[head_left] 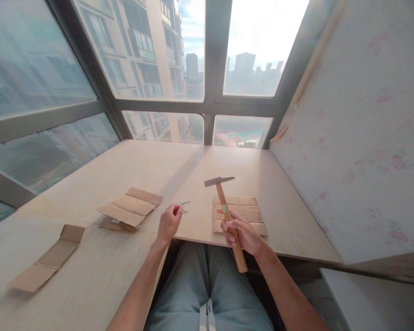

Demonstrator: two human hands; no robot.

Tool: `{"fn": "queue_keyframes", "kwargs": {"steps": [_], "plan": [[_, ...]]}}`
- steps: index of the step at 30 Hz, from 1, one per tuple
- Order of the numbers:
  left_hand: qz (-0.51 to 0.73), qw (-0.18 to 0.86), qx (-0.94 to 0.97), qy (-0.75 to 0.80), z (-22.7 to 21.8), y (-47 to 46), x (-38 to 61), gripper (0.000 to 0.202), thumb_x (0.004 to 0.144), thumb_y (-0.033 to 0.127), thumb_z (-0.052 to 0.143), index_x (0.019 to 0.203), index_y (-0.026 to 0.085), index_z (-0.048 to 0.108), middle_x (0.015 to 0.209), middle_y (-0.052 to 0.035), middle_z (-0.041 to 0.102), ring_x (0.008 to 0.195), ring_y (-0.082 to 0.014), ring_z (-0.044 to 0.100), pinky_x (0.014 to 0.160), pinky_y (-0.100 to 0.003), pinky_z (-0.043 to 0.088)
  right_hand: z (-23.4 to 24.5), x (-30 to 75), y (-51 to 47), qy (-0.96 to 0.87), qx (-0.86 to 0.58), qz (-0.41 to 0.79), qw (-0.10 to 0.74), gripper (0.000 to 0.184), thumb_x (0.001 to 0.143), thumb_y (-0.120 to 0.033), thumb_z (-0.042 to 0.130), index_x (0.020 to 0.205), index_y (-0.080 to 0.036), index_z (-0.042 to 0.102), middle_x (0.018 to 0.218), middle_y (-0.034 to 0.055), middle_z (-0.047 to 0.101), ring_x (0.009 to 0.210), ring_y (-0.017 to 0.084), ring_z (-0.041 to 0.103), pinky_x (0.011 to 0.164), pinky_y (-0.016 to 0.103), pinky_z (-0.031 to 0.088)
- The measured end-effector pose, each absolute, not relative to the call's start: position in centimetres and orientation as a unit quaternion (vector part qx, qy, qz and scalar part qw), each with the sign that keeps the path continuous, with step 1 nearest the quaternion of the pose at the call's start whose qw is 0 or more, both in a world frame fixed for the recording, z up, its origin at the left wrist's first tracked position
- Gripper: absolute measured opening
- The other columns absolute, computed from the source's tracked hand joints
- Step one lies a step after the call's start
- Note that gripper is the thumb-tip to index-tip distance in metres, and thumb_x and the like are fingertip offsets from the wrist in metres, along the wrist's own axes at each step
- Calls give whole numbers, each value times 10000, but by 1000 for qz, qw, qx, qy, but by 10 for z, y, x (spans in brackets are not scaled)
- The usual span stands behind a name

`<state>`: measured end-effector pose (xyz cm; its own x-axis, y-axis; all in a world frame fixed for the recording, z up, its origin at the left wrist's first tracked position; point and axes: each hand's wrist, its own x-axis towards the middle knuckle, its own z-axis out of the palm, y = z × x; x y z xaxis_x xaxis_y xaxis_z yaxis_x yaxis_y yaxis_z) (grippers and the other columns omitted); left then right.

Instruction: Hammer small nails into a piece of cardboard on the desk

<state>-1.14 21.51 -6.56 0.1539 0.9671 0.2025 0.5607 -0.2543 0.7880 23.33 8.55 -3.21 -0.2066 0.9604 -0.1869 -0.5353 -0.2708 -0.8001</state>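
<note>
My right hand is wrapped around the wooden handle of a hammer. The hammer is raised with its narrow metal head up, in front of a folded cardboard piece marked with rows of small holes or dots. Near the table's front edge, my left hand is closed in a pinch. Several thin metal nails show at its fingertips; whether some of them lie on the table I cannot tell. Left of this hand lies a stack of folded cardboard.
A bent cardboard strip lies on the pale wooden table at the left. Windows close off the back and left sides. A flower-patterned wall bounds the right. My legs are below the front edge.
</note>
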Motion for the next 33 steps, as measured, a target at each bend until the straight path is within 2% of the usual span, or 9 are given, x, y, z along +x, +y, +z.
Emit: {"fn": "queue_keyframes", "kwargs": {"steps": [3, 7, 10, 16, 20, 24, 29, 31, 33], "plan": [[417, 450, 625, 483, -63, 211, 25, 385, 746, 511, 651, 829, 135, 644, 730, -49, 654, 650, -153, 588, 604, -262, 460, -35, 248, 69, -289, -434, 671, 527, 299, 836, -434, 667, 993, -237, 506, 598, -102, 420, 340, 13, 240, 246, 101, 226], [423, 643, 515, 377, -67, 200, 71, 599, 635, 508, 778, 1075, 126, 638, 728, -5, 585, 590, -89, 505, 506, -202, 396, -53, 278, 41, -302, -507, 582, 559, 344, 827, -484, 677, 928, -237, 460, 535, -129, 366, 301, 13, 217, 213, 113, 256], [385, 699, 505, 328, -71, 189, 99, 545, 671, 501, 767, 1051, 125, 663, 726, -7, 572, 597, -76, 491, 525, -197, 399, -60, 304, 23, -291, -504, 571, 579, 341, 846, -480, 659, 989, -236, 468, 531, -134, 370, 298, 8, 209, 220, 108, 266], [335, 626, 606, 358, -81, 193, 137, 376, 737, 459, 707, 913, 129, 670, 803, -61, 662, 697, -136, 593, 532, -211, 427, -64, 330, 15, -281, -532, 549, 580, 319, 844, -450, 669, 983, -238, 476, 541, -133, 378, 298, 8, 213, 218, 105, 262], [318, 530, 692, 373, -91, 212, 147, 316, 776, 444, 647, 867, 143, 680, 833, -77, 704, 752, -177, 643, 620, -265, 487, -72, 337, 27, -259, -542, 537, 593, 320, 828, -457, 678, 935, -242, 466, 533, -134, 391, 292, 14, 228, 221, 112, 270], [308, 448, 747, 383, -100, 227, 143, 258, 828, 403, 583, 860, 167, 679, 876, -70, 722, 808, -193, 663, 726, -301, 504, -75, 348, 45, -263, -571, 505, 591, 336, 801, -467, 692, 895, -220, 484, 618, -99, 527, 294, 9, 268, 230, 129, 298], [278, 411, 781, 379, -102, 235, 134, 235, 866, 373, 543, 909, 184, 675, 896, -48, 728, 767, -175, 666, 732, -292, 501, -78, 357, 66, -283, -598, 485, 572, 328, 800, -473, 677, 889, -214, 497, 850, -19, 690, 322, 15, 317, 254, 153, 328], [282, 412, 778, 382, -101, 236, 132, 231, 864, 374, 547, 895, 184, 673, 888, -46, 726, 788, -178, 668, 738, -285, 501, -80, 355, 71, -293, -606, 484, 559, 325, 808, -480, 662, 918, -210, 520, 805, -16, 690, 323, 27, 319, 260, 163, 333], [279, 416, 772, 391, -99, 236, 130, 235, 858, 380, 555, 887, 181, 677, 883, -47, 726, 796, -180, 668, 743, -284, 502, -81, 353, 77, -305, -618, 482, 541, 344, 814, -481, 651, 981, -197, 552, 650, -40, 633, 322, 47, 328, 266, 171, 337]]}}
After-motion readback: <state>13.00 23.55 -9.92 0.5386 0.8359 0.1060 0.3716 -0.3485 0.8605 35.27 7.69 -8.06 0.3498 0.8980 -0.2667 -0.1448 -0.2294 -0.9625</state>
